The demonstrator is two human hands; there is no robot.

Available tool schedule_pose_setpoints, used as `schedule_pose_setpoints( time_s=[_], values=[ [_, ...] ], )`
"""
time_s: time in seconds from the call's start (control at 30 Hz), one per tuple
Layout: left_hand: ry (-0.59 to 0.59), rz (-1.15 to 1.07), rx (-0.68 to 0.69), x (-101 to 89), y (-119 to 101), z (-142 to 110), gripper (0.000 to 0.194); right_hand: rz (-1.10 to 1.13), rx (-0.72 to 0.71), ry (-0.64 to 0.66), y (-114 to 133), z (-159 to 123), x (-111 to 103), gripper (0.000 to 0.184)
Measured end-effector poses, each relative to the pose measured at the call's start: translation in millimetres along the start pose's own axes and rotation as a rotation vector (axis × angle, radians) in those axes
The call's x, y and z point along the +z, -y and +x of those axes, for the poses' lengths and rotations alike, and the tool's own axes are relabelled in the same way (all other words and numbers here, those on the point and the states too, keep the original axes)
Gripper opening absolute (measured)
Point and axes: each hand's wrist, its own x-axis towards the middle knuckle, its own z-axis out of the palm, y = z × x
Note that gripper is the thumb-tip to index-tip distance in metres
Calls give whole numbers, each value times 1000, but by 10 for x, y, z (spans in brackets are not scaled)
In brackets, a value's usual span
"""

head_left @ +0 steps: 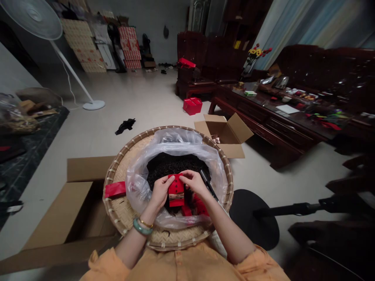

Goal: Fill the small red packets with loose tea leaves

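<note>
My left hand (159,192) and my right hand (193,182) pinch the upper corners of a small red packet (176,186), which has dark marks and a brownish band across it. It is held above a clear plastic bag (136,171) of dark, loose, tea-like leaves (166,166). More red packets (200,205) lie in the bag, partly behind my right forearm. A black stick-like tool (207,183) rests by my right wrist; its kind is unclear. The bag sits on a round woven bamboo tray (117,166), where another red packet (115,189) lies at the left.
An open cardboard box (77,169) stands at the left, another (238,130) beyond the tray. A black round stand base (254,218) is at the right. Further off are a red box (192,105), a low wooden table (243,103) and a white fan (93,104).
</note>
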Motion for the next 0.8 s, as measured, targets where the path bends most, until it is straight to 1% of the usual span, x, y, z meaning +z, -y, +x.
schedule_pose_setpoints(
  time_s=[0.07, 0.13, 0.27, 0.37, 0.47, 0.53, 0.6, 0.63, 0.67, 0.73, 0.77, 0.8],
  values=[
    [-23, 24, 11, 5, -7, -2, 33, 7, 10, 4, 4, -7, 4, 31],
    [-11, 36, 3, 4, -29, -2, 33, 22, 33, -5, 7, -9, -1, 31],
    [83, 13, -68, -33, -76, -7, 32, 54, 59, -18, -9, 1, -30, 32],
    [166, 5, -156, -61, -72, -28, 35, 44, 50, -29, -52, 17, -39, 32],
    [213, 10, -263, -54, -20, -47, 42, -9, 27, -31, -97, 34, -23, 32],
    [199, -3, -315, -39, 18, -46, 42, -77, 6, -18, -113, 48, -28, 32],
    [174, -19, -338, -27, 33, -38, 40, -183, -65, -33, -122, 59, -85, 30],
    [168, -24, -341, -25, 28, -34, 38, -264, -130, -73, -131, 61, -140, 29],
    [169, -27, -340, -26, 17, -31, 38, -367, -203, -139, -147, 59, -213, 28],
    [175, -25, -336, -39, -15, -30, 37, -621, -327, -317, -211, 38, -396, 32],
    [181, -24, -332, -49, -30, -31, 37, -750, -334, -398, -260, 19, -493, 38],
    [188, -24, -332, -61, -40, -32, 37, -858, -305, -432, -320, -5, -584, 45]
  ],
)
